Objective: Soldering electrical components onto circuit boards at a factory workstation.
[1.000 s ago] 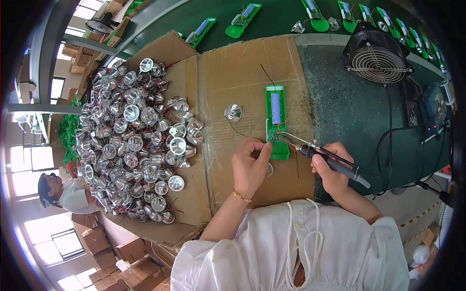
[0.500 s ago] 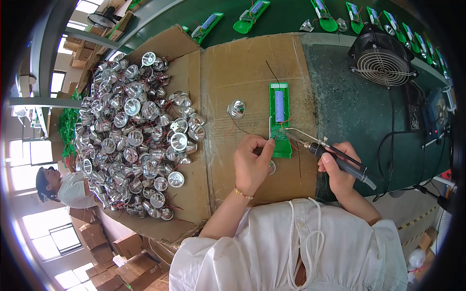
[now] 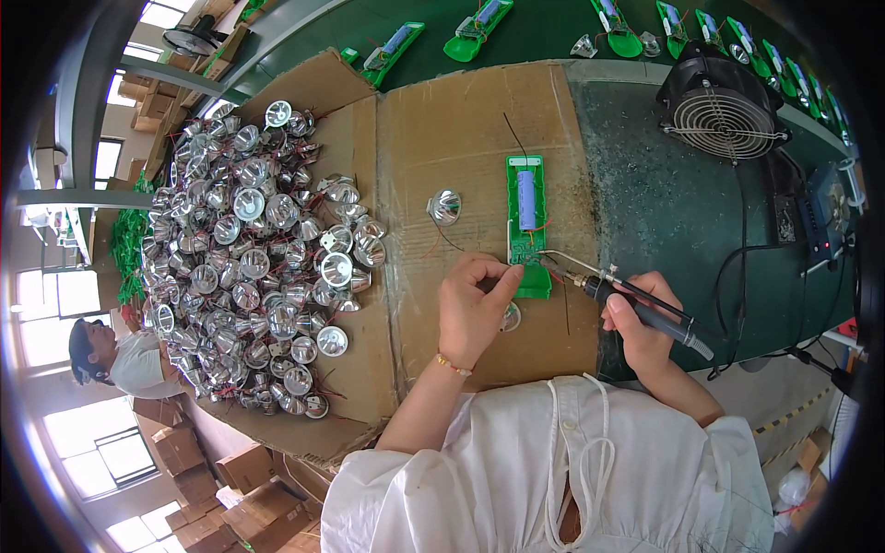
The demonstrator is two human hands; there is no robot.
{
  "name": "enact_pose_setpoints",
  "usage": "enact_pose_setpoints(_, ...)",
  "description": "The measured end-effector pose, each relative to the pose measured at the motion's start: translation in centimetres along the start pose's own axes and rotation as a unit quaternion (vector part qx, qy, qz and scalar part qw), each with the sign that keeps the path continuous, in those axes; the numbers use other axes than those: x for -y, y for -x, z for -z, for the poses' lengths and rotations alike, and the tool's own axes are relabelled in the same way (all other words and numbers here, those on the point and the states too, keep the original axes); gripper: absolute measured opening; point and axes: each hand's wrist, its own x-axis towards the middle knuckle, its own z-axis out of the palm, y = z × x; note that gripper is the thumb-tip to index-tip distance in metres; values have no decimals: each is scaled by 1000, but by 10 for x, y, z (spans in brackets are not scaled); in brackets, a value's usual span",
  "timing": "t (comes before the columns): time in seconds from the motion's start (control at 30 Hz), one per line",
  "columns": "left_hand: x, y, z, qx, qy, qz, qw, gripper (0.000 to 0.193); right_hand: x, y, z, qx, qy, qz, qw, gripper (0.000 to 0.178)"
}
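A green plastic housing [image 3: 528,288] lies on the cardboard in front of me, holding a purple cylindrical battery cell [image 3: 526,201] and a small green circuit board [image 3: 524,251]. My left hand [image 3: 475,309] is closed in a pinch at the board's left edge. A thin dark wire runs from a silver reflector cup [image 3: 445,207] into those fingers; the pinched end is hard to see. My right hand [image 3: 641,323] grips a soldering iron [image 3: 636,309] with a thin metal feed tube [image 3: 579,263] alongside. The iron's tip and the tube's end are at the board's right side.
A big heap of reflector cups [image 3: 249,263] fills the cardboard box at left. A black fan [image 3: 724,120] stands at the far right, near a soldering station [image 3: 820,221]. Several green housings [image 3: 392,55] line the back. Another reflector [image 3: 510,318] lies partly behind my left hand. A co-worker [image 3: 120,355] is at far left.
The whole view has shifted slightly left. The soldering iron's tip and feed tube have shifted a little at the board. My left hand keeps its pinch beside it.
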Motion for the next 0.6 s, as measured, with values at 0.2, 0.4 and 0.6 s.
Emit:
enact_pose_setpoints(0.2,-1,0,-2,0,-2,8,1000,15,-7,0,0,11,23,2,1000,14)
enact_pose_setpoints(0.4,-1,0,-3,-9,-10,4,1000,15,-1,3,0,-12,11,0,1000,14)
enact_pose_setpoints(0.6,6,0,-3,-11,-24,-19,999,16,-2,2,5,-30,8,19,999,13)
